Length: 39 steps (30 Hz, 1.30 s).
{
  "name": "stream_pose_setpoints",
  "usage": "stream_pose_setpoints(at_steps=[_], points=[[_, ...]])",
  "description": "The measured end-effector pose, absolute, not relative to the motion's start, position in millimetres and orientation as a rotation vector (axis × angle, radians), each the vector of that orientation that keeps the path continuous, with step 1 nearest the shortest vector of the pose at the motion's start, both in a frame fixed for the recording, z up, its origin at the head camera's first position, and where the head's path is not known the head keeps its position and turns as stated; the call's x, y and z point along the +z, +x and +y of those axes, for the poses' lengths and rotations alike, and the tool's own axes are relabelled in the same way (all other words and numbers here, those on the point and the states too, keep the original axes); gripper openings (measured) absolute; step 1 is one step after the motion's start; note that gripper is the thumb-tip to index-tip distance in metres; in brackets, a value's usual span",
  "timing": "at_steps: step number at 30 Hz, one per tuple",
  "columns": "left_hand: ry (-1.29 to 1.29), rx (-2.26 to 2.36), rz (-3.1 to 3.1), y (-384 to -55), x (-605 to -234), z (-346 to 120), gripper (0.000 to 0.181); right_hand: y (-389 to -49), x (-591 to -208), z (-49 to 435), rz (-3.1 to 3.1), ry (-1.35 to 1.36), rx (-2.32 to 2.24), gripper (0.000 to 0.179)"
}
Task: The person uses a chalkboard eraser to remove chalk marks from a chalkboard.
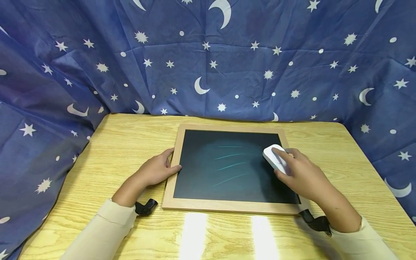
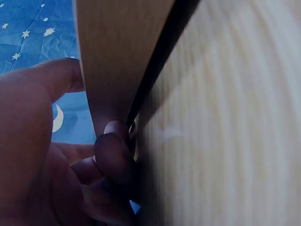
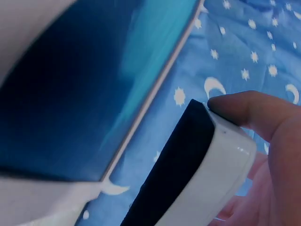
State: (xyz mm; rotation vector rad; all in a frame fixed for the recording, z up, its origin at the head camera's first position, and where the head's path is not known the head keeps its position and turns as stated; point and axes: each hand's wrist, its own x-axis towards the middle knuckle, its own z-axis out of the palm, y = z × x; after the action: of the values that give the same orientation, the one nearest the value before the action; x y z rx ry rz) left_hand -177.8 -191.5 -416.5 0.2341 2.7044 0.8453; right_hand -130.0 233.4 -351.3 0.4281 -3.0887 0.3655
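Observation:
A black chalkboard point(image 1: 201, 187) in a pale wooden frame lies on the table, with several thin bluish chalk lines point(image 1: 231, 166) across its middle. My left hand point(image 1: 156, 169) grips the frame's left side, thumb over the face; the left wrist view has the fingertips point(image 2: 113, 155) at the frame's edge. In my right hand point(image 1: 303, 175) is a white chalkboard eraser point(image 1: 274, 159), held between thumb and fingers above the board's right part. Its black felt side point(image 3: 181, 160) faces the board, with a gap between them in the right wrist view.
Under the board is a yellow wood-grain table point(image 1: 136, 130). A blue curtain point(image 1: 240, 72) with white moons and stars hangs along its back and sides. Black wrist devices point(image 1: 146, 207) sit at both sleeve cuffs, the right one overlapping the board's lower right corner.

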Motion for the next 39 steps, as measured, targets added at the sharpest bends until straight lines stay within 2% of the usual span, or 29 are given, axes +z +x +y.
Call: stream_pose_setpoints(at_steps=[39], points=[[0.217, 0.821, 2.722, -178.5, -418.2, -191.0, 0.083, -112.7, -372.2, 108.2, -2.926, 1.041, 0.227, 0.058]])
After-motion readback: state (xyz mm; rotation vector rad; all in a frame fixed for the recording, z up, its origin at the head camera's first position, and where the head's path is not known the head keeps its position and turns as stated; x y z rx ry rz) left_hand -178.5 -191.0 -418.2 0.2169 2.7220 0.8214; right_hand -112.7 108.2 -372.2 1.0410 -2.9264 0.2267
